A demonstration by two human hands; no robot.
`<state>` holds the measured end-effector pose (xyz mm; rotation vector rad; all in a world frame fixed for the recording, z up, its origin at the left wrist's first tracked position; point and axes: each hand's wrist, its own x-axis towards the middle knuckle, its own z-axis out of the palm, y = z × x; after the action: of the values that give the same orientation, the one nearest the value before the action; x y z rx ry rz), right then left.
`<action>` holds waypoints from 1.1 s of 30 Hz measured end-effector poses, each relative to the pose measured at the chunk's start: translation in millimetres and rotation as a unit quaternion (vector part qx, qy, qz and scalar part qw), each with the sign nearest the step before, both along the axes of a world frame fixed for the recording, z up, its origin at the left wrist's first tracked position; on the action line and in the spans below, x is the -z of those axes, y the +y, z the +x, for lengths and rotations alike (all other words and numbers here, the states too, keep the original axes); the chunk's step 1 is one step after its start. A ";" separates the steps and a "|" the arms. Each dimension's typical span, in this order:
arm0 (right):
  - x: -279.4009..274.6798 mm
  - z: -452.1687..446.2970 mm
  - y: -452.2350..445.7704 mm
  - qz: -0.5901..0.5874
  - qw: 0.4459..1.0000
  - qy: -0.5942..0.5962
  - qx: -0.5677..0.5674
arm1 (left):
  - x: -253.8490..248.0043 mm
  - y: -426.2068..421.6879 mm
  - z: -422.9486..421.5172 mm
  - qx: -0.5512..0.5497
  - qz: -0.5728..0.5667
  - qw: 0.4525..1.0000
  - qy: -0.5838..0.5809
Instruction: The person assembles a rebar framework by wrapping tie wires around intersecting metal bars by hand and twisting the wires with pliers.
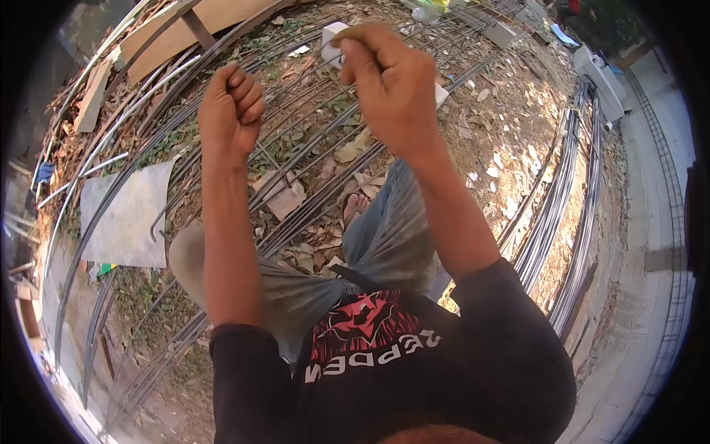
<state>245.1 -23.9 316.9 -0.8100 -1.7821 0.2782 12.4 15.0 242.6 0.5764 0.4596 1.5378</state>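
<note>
Hands stand apart in the upper middle of the frame: left hand (233, 111) curled into a fist, right hand (392, 89) pinched at the fingertips; whether either grips anything, I cannot tell. Steel rods (325, 196) lie below, across the centre, and could trip the nearby foot (355, 207). White block (330, 46) behind the right fingertips and pale sheet (126, 214) at left crowd the ground.

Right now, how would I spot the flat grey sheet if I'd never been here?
Start at the person's left hand, a closed fist, and follow the forearm down to the left knee. Just outward of that knee is the grey sheet. It is broad, pale and straight-edged, while the dark rods around are long and thin.
</note>
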 end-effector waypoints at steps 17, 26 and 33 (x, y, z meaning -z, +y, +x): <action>135.0 -34.6 -13.8 -0.313 0.886 -0.240 -0.244 | -16.9 1.5 -22.8 -0.148 0.039 0.988 -0.017; 65.7 -58.1 23.0 -0.395 0.879 0.223 -0.148 | 7.1 0.4 4.3 -0.092 -0.123 0.988 -0.025; 120.8 -46.4 29.9 -0.523 0.749 0.377 -0.156 | 45.2 -9.8 71.9 -0.236 -0.101 0.966 0.041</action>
<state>198.7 6.0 196.1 -0.9250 -0.8425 1.6848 84.3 5.2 197.5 0.3867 0.8542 1.8913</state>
